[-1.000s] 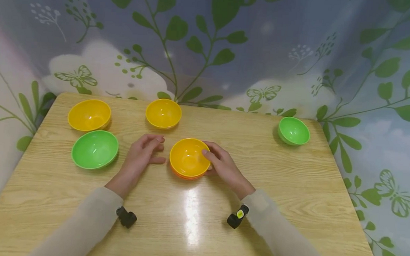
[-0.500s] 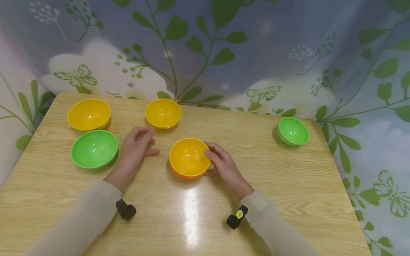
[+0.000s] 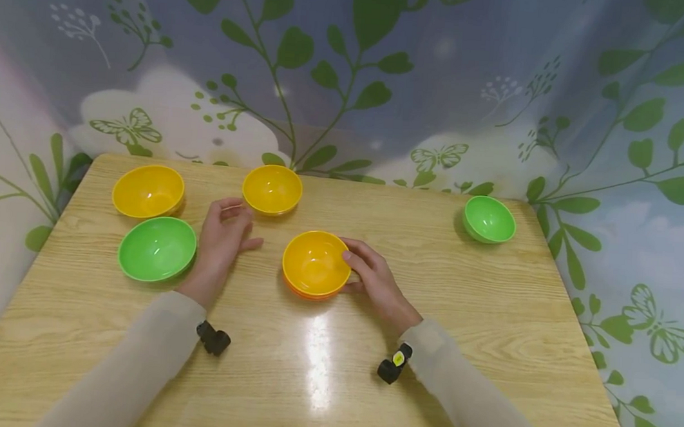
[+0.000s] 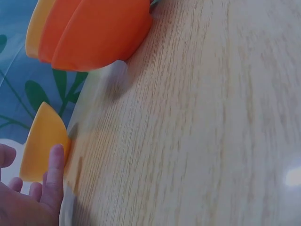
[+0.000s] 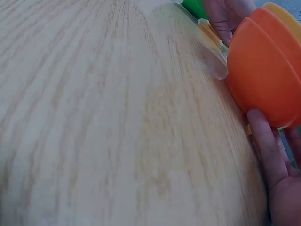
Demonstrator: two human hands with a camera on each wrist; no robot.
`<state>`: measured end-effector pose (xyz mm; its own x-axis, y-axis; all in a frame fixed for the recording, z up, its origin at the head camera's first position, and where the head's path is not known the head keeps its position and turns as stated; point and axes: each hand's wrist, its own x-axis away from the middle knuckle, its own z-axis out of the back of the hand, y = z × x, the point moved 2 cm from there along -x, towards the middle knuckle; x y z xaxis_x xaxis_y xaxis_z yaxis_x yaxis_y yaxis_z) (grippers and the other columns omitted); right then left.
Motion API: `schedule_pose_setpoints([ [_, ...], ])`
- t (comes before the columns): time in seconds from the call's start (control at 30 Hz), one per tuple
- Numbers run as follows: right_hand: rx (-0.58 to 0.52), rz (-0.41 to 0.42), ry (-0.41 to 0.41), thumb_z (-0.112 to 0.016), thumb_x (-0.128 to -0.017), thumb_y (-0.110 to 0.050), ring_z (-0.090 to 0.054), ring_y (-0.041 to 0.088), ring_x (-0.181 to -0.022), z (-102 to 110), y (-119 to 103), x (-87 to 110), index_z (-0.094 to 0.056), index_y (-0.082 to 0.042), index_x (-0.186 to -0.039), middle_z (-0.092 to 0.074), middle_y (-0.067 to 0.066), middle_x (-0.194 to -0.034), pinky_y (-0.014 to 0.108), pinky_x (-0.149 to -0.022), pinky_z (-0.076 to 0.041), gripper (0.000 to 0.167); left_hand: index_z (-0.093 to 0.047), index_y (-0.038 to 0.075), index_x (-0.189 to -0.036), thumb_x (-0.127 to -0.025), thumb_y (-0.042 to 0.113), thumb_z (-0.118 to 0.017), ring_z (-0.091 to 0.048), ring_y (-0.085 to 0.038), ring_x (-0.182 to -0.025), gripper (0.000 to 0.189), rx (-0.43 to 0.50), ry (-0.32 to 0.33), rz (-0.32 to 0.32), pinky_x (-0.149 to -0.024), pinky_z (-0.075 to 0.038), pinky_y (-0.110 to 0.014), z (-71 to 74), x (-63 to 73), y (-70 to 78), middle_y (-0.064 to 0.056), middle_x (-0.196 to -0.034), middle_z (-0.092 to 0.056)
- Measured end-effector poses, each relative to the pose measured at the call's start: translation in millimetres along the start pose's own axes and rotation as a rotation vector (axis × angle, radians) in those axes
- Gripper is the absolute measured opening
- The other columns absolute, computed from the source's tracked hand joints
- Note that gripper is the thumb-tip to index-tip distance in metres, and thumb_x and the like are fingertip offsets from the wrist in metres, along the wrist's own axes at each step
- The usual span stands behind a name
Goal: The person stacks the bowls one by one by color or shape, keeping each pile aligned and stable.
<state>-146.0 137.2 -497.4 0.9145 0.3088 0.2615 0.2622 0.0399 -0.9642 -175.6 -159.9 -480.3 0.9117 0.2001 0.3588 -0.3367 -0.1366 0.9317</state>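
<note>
Gripping bowl stack (image 3: 316, 264): right hand (image 3: 380, 285) | left hand (image 3: 221, 238): loosely spread, near yellow bowl (image 3: 272, 190)

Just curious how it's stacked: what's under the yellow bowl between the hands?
Two orange bowls show beneath the yellow bowl. Their insides are covered and can't be seen.

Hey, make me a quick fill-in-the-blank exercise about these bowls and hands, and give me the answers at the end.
1. The hand holding the stack of bowls is the person's ____ hand.
2. The colour of the stack's top bowl is ____.
3. The colour of the lower bowls beneath it is ____.
4. The colour of the lone bowl at the far right is ____.

Missing words: right; yellow; orange; green.
</note>
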Motion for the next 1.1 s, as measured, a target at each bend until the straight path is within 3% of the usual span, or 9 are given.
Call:
schedule_pose_setpoints([
  [0.27, -0.016, 0.025, -0.006, -0.057, -0.114, -0.032, -0.068, 0.023, -0.121, 0.6, 0.4, 1.6, -0.055, -0.009, -0.158, -0.052, 0.015, -0.161, 0.038, -0.082, -0.071, 0.050, -0.039, 0.019, -0.164, -0.112, 0.028, -0.063, -0.056, -0.028, -0.137, 0.059, -0.012, -0.010, -0.007, -0.096, -0.068, -0.036, 0.3, -5.2, 0.1, -0.010, -0.164, -0.041],
  [0.5, -0.033, 0.021, 0.000, -0.057, -0.113, -0.030, -0.068, 0.023, -0.120, -0.5, 1.3, 1.7, -0.055, -0.009, -0.157, -0.053, 0.014, -0.161, 0.037, -0.081, -0.071, 0.049, -0.041, 0.018, -0.162, -0.110, 0.027, -0.067, -0.060, -0.026, -0.128, 0.060, 0.016, 0.013, -0.007, -0.095, -0.068, -0.036, -2.8, -9.6, 2.4, -0.010, -0.160, -0.041],
  [1.1, -0.031, 0.038, -0.001, -0.056, -0.113, -0.030, -0.068, 0.023, -0.122, 1.6, 3.3, 0.3, -0.056, -0.008, -0.156, -0.053, 0.014, -0.161, 0.038, -0.083, -0.071, 0.049, -0.036, 0.025, -0.166, -0.111, 0.024, -0.064, -0.062, -0.017, -0.121, 0.062, 0.029, 0.016, 0.013, -0.107, -0.063, -0.041, -12.8, -29.1, 10.6, -0.009, -0.161, -0.039],
])
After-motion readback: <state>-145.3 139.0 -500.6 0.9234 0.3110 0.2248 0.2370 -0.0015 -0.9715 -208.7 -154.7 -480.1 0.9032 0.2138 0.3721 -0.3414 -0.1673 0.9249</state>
